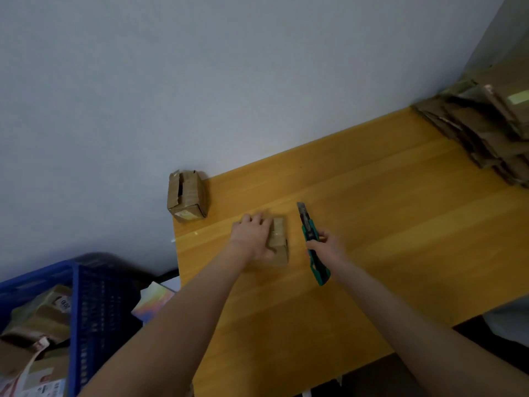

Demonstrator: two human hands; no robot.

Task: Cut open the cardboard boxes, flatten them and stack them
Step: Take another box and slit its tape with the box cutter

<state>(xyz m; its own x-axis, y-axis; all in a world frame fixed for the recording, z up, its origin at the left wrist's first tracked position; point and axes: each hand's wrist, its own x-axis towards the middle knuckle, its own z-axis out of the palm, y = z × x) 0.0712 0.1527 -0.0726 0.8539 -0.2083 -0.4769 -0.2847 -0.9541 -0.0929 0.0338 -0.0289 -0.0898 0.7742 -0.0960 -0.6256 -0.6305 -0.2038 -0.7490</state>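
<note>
Ready to cut
My left hand grips the small brown taped cardboard box on the wooden table; my right hand clasps the green utility knife just right of it, blade pointing away.

Taped box lies centrally; split box far left; flattened stack right

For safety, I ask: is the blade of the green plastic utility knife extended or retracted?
Extended: the grey metal blade sticks out of the green utility knife in the right hand.
</note>
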